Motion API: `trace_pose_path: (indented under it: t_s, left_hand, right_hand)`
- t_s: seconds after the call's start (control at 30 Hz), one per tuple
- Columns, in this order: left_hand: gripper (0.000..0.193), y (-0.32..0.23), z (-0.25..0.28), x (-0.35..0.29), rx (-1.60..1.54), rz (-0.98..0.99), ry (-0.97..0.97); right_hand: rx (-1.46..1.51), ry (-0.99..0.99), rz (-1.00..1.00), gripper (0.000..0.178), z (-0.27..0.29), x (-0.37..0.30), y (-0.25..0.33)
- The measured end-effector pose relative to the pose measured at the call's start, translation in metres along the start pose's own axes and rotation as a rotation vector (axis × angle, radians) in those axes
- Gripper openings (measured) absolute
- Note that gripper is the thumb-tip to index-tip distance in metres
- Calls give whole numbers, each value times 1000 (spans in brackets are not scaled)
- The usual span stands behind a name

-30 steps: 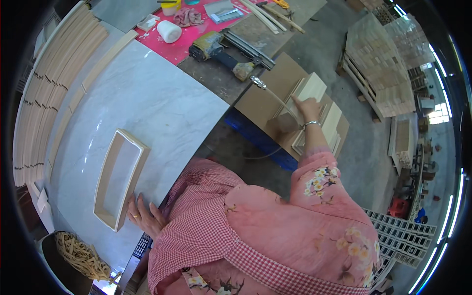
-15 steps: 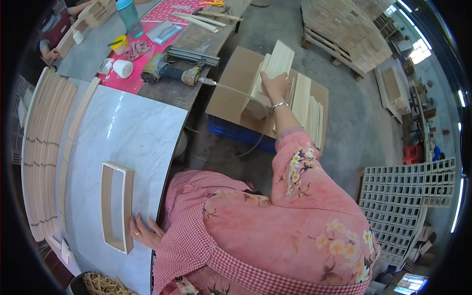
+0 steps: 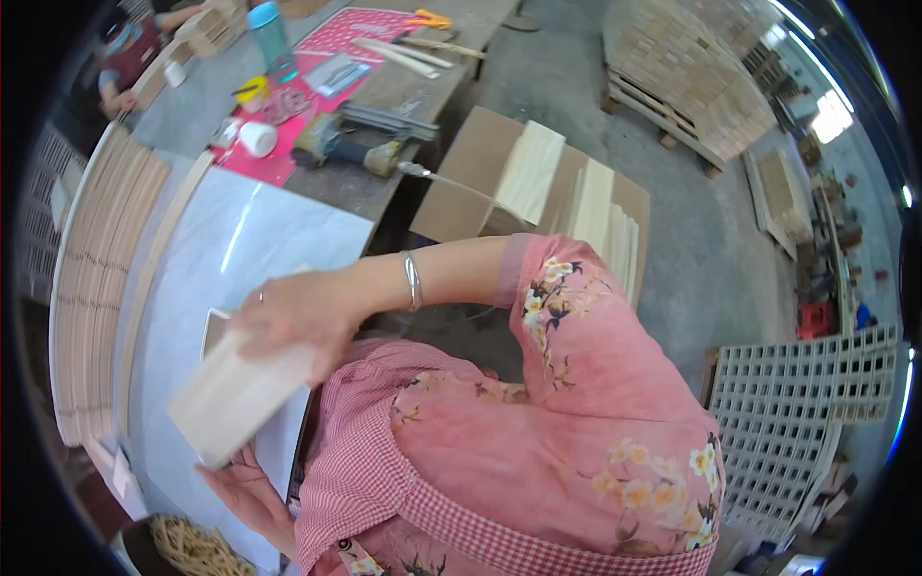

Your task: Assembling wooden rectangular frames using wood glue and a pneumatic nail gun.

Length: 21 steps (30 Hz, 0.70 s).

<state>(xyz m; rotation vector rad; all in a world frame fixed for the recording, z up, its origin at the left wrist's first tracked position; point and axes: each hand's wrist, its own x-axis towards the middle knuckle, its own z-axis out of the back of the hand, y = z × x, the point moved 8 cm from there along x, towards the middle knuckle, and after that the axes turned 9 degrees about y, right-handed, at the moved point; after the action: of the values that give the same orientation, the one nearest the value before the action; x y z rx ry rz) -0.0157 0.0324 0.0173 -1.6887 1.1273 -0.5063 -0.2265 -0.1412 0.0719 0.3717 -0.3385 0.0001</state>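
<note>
A thin, pale wooden panel [image 3: 230, 394] is gripped in my right hand [image 3: 303, 322], which is blurred by motion above the marble-patterned board [image 3: 288, 230]. Under the panel lies a rectangular wooden frame [image 3: 213, 331]; only its upper corner shows and the rest is hidden. By the panel's lower end, my left hand [image 3: 245, 490] is turned palm up with its fingers apart. Its fingertips meet the panel's edge in the picture, but whether they touch it I cannot tell.
Stacked wooden strips [image 3: 101, 288] line the board's left side. A nail gun [image 3: 346, 149] with a hose lies beyond it. On the right, cardboard [image 3: 451, 197] carries more wooden panels [image 3: 531, 173]. A bin of wood shavings [image 3: 192, 547] stands near. A co-worker [image 3: 130, 58] sits far left.
My right hand has brought a wooden panel from the cardboard at the right to over the frame. My left hand has moved off the frame's side toward its near end and turned palm up.
</note>
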Motion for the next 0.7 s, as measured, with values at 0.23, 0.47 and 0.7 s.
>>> trace_pose_path:
  t_s: [0.23,0.47,0.7]
  left_hand:
    - [30,-2,59,-28,-177,-44,-207]
    - [32,-21,82,-42,-270,-187,-320]
    - [32,-26,149,-61,467,-201,-508]
  right_hand:
    - [-1,66,258,78,-17,51,24]
    - [-116,251,192,80,-25,107,18]
    - [-117,311,121,80,-25,150,-6]
